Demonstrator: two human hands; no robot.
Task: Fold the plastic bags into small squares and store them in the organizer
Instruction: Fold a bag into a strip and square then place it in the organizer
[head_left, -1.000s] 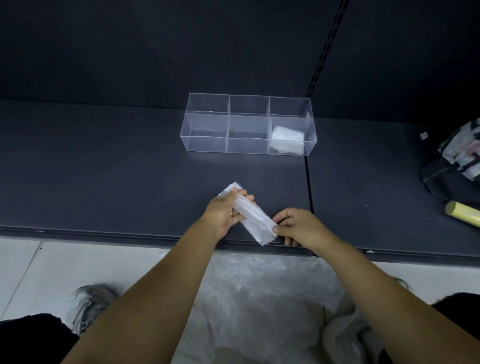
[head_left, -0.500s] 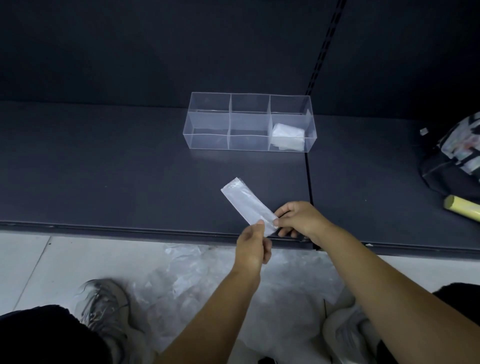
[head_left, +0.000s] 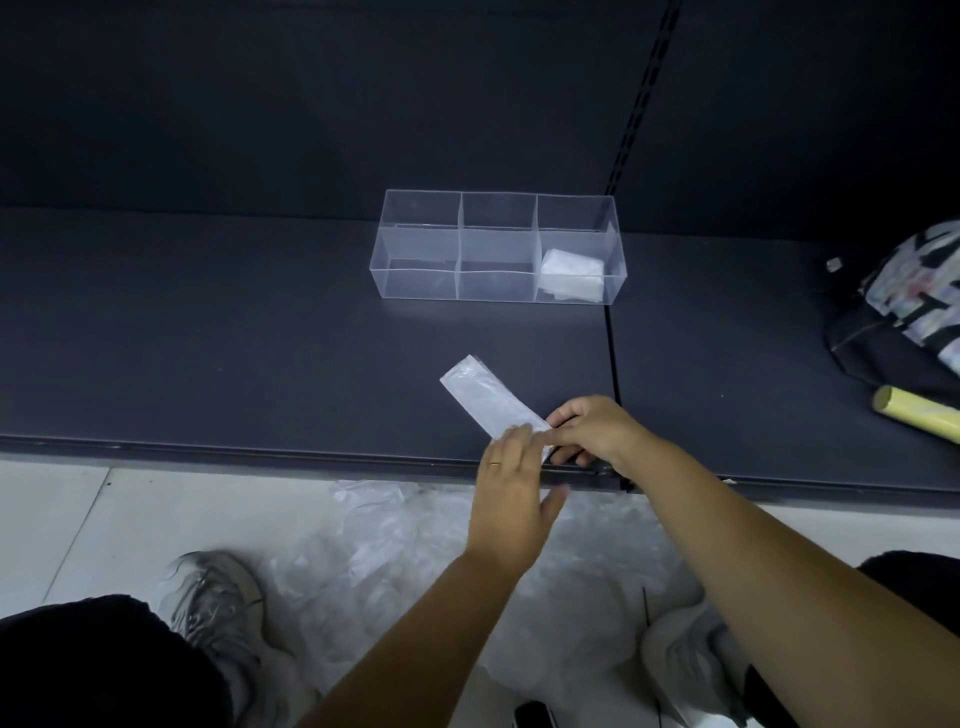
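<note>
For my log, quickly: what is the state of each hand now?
Left hand: open, straight fingers pressing the folded plastic bag.
Right hand: pinching the same bag's near end.

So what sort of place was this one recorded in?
Probably a shop or stockroom: a low dark metal shelf with a slotted upright strip in its back panel, like retail shelving, above a pale tiled floor. I cannot be sure.

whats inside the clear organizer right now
The organizer holds a folded white bag in its right compartment. Nothing shows in the other two. Whether more bags lie under that one cannot be seen, because it covers them.
</note>
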